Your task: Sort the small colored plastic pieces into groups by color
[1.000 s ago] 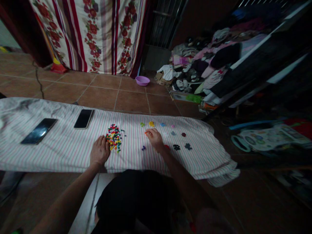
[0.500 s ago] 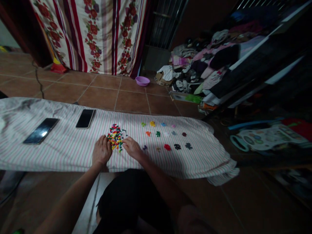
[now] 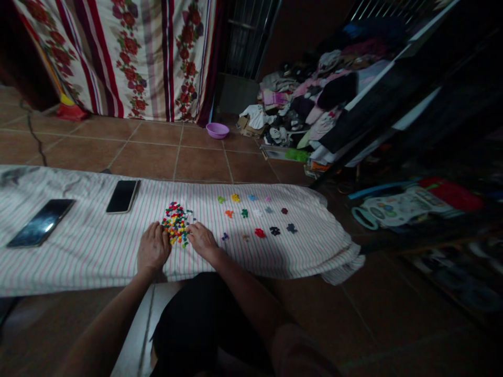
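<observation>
A mixed pile of small coloured pieces (image 3: 175, 222), too small for their exact kind to show, lies on a striped cloth (image 3: 129, 256). My left hand (image 3: 154, 248) rests flat at the pile's left edge, its fingers stretched towards the pieces. At the right edge, my right hand (image 3: 201, 240) has its fingertips pinched together; whatever is between them is hidden. Farther right lie several small single-colour groups, among them a red group (image 3: 260, 233), a yellow group (image 3: 234, 198), an orange group (image 3: 228, 213) and a black group (image 3: 274, 231).
Two phones lie to the left, a nearer phone (image 3: 41, 223) and a farther phone (image 3: 122, 197). On the tiled floor beyond is a purple basin (image 3: 217, 130). A heap of clothes (image 3: 298, 104) fills the back right, and a floral curtain (image 3: 153, 63) hangs behind.
My view has turned slightly to the right, so everything appears shifted left. Both hands stay at the sides of the pile, with only slight finger movement.
</observation>
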`<state>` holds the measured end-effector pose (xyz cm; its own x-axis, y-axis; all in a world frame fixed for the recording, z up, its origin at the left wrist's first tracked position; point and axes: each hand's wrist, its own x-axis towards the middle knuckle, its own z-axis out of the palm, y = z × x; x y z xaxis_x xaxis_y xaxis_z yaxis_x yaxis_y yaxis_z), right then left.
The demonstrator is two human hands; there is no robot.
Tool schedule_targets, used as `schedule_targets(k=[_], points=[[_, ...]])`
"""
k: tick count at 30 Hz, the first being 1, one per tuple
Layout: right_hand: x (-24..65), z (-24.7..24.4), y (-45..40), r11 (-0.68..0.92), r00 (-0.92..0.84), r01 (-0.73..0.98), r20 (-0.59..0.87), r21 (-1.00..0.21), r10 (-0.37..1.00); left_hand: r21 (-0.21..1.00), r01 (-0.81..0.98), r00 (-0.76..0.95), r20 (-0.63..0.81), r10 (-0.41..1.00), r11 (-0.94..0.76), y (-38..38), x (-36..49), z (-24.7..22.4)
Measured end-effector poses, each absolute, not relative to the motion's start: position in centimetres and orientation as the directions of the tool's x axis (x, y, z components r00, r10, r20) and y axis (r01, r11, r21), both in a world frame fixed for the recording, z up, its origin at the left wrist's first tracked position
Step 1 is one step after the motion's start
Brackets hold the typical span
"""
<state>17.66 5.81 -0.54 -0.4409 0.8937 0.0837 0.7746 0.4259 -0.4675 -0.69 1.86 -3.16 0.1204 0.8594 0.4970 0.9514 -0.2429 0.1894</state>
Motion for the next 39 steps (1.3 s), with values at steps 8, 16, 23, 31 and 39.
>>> schedule_targets(k=[8, 16, 23, 31, 39], points=[[17.7, -1.1, 6.0, 0.400, -0.392, 0.764, 0.129, -0.506, 0.911, 0.102, 0.970, 0.141, 0.508, 0.850, -0.222, 1.8, -0.7, -3.0], [19.0, -1.2, 6.1, 0.385, -0.353, 0.702, 0.176, -0.600, 0.919, 0.215, 0.950, 0.089, 0.504, 0.859, -0.224, 1.9, -0.7, -3.0], [22.4, -1.0, 6.9, 0.350, -0.257, 0.697, 0.237, -0.626, 0.937, 0.241, 0.937, 0.109, 0.488, 0.866, -0.254, 1.9, -0.7, -3.1], [27.6, -1.8, 8.1, 0.302, -0.068, 0.653, 0.343, -0.694, 0.937, 0.276, 0.926, 0.091, 0.496, 0.864, -0.256, 1.9, -0.9, -3.4], [33.2, -2.5, 9.5, 0.154, 0.116, 0.770, 0.373, -0.619, 0.921, 0.250, 0.934, 0.096, 0.512, 0.853, -0.255, 1.9, -0.8, -3.5]])
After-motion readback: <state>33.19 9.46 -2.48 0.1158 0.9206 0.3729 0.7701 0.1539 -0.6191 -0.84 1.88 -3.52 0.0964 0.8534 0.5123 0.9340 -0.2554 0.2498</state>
